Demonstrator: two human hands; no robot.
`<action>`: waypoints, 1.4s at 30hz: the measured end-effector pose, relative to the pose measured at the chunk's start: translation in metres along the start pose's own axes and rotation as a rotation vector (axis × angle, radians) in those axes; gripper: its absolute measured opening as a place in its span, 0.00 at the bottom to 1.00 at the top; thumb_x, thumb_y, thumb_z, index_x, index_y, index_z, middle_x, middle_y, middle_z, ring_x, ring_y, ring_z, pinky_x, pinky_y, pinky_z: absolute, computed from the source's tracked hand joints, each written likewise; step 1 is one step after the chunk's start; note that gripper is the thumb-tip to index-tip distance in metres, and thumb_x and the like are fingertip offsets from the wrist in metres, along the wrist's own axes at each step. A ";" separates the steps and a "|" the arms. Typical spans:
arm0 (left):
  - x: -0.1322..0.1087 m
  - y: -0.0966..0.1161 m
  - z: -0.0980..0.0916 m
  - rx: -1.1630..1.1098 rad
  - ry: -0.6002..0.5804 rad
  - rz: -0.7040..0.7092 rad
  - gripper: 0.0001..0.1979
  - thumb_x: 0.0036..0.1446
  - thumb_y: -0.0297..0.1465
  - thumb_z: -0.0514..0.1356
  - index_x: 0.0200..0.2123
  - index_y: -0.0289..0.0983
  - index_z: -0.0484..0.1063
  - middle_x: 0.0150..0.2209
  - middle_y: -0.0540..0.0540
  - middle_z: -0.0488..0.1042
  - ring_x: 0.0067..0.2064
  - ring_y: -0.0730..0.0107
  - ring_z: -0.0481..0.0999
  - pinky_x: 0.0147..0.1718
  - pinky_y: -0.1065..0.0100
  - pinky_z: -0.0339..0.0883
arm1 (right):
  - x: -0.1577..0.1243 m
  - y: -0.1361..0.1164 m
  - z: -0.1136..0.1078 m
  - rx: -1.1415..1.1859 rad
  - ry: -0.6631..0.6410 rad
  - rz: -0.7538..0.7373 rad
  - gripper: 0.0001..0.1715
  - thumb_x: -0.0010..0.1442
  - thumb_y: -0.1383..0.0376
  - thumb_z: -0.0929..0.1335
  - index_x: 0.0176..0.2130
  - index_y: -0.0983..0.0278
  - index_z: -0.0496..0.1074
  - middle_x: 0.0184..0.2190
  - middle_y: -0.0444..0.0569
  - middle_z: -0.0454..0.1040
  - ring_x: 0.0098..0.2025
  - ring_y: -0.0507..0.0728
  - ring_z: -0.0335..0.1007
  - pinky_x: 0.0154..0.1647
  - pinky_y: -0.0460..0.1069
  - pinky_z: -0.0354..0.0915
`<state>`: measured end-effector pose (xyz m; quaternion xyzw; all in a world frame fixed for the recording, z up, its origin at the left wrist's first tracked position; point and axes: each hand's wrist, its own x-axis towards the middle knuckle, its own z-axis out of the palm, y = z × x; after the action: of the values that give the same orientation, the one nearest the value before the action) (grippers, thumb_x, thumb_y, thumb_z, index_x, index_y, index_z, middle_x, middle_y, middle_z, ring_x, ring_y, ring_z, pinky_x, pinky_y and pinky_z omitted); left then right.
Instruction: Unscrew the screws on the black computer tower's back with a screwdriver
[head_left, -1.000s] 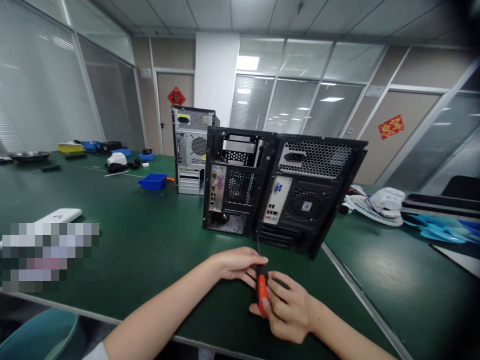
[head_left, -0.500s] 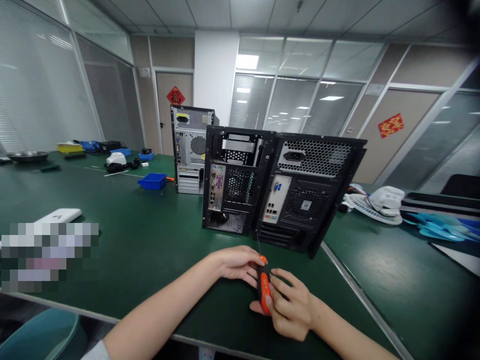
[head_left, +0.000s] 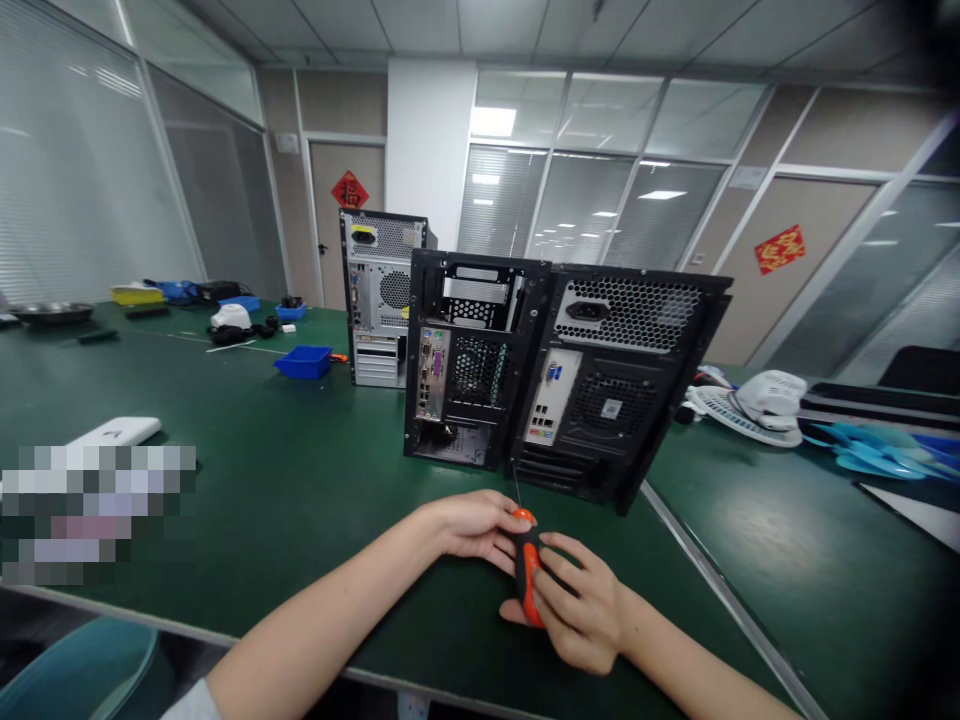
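Observation:
An orange and black electric screwdriver [head_left: 529, 580] is held between both hands. My left hand [head_left: 480, 527] has its thumb and fingers closed on the front end of the handle. Around the rear part are the bent fingers of my right hand [head_left: 581, 605]. The thin bit points away from me, its tip at the lower left corner of a black computer case [head_left: 611, 385]. Close against that case, on its left, stands another black case [head_left: 472, 400] with an open upper bay. Both show their rear panels.
A third computer case [head_left: 382, 300] stands behind on the left. A blue tray [head_left: 304, 363] is on the green table [head_left: 315, 530]. Blurred items lie at the left; a white fan part [head_left: 772, 400] and blue fan blades [head_left: 870, 450] lie at the right.
The fingers of my right hand have shifted slightly on the screwdriver handle, and the handle appears turned a little. My left hand and the cases look nearly unchanged.

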<state>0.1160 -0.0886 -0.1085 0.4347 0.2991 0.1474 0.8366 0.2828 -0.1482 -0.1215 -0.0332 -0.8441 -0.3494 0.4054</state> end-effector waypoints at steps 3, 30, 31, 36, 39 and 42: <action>0.000 0.000 0.000 0.017 -0.005 0.003 0.19 0.40 0.32 0.71 0.33 0.33 0.67 0.26 0.48 0.74 0.27 0.72 0.76 0.41 0.58 0.71 | 0.000 0.000 -0.001 -0.019 -0.011 -0.007 0.11 0.51 0.66 0.73 0.28 0.65 0.66 0.27 0.46 0.72 0.34 0.56 0.72 0.41 0.57 0.72; 0.002 0.000 0.002 0.137 0.078 -0.009 0.23 0.39 0.39 0.71 0.33 0.35 0.65 0.24 0.52 0.72 0.24 0.75 0.73 0.33 0.64 0.72 | -0.004 0.001 -0.002 -0.049 -0.070 -0.082 0.10 0.52 0.62 0.72 0.34 0.64 0.72 0.33 0.46 0.72 0.36 0.55 0.71 0.45 0.58 0.71; 0.001 0.000 0.002 0.141 0.081 -0.009 0.22 0.39 0.39 0.71 0.33 0.35 0.65 0.24 0.52 0.72 0.24 0.75 0.73 0.32 0.65 0.72 | -0.004 0.001 -0.002 -0.049 -0.070 -0.085 0.10 0.52 0.62 0.72 0.34 0.64 0.72 0.33 0.46 0.72 0.36 0.55 0.71 0.45 0.58 0.71; 0.001 0.001 0.003 0.171 0.093 -0.013 0.21 0.42 0.40 0.70 0.33 0.35 0.66 0.24 0.53 0.71 0.23 0.77 0.72 0.29 0.71 0.70 | -0.003 0.002 -0.003 -0.068 -0.082 -0.094 0.09 0.52 0.61 0.72 0.35 0.63 0.72 0.34 0.47 0.72 0.37 0.55 0.71 0.45 0.58 0.71; 0.001 0.001 0.003 0.187 0.104 -0.015 0.21 0.42 0.40 0.70 0.33 0.35 0.66 0.23 0.53 0.71 0.23 0.78 0.71 0.27 0.73 0.69 | -0.003 0.002 -0.003 -0.067 -0.096 -0.109 0.09 0.53 0.62 0.71 0.35 0.63 0.72 0.35 0.47 0.72 0.37 0.55 0.71 0.46 0.58 0.70; 0.001 0.001 0.003 0.204 0.109 -0.019 0.21 0.42 0.41 0.69 0.32 0.35 0.66 0.23 0.53 0.71 0.22 0.78 0.71 0.25 0.74 0.68 | -0.002 0.003 -0.004 -0.060 -0.095 -0.120 0.09 0.53 0.62 0.71 0.35 0.63 0.73 0.34 0.47 0.72 0.37 0.55 0.71 0.45 0.57 0.70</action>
<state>0.1191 -0.0893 -0.1065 0.5062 0.3617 0.1315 0.7718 0.2876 -0.1477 -0.1196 -0.0114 -0.8520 -0.3962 0.3421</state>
